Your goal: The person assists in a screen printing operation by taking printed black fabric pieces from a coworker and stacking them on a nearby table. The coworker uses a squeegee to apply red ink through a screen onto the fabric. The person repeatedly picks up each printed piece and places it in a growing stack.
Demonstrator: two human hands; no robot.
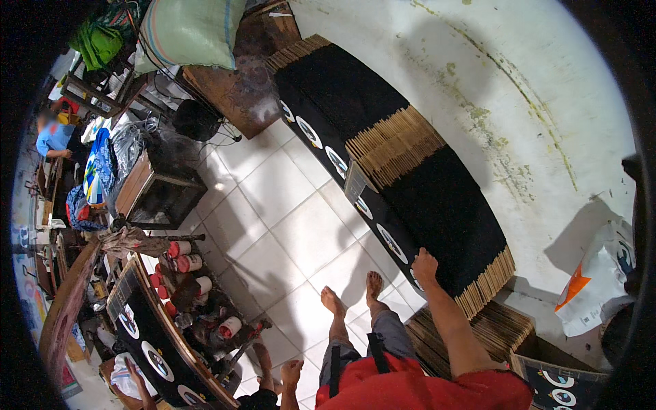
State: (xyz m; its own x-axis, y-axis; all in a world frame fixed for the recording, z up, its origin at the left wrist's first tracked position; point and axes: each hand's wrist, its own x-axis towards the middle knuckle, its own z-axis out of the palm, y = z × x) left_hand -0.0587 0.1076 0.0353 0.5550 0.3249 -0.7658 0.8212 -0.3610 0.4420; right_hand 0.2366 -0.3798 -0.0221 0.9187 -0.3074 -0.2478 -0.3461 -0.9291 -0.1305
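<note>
White floor tiles run beside a stained wall; along it stands a long row of black cardboard sheets on edge. My right hand rests flat, fingers loose, on the row's near end; my left hand is out of sight.

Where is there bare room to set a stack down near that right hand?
Bare tiled floor lies between the long row of flattened cartons and the low crate. The right hand rests on the row's near end. The bench with cans at left is crowded.
</note>
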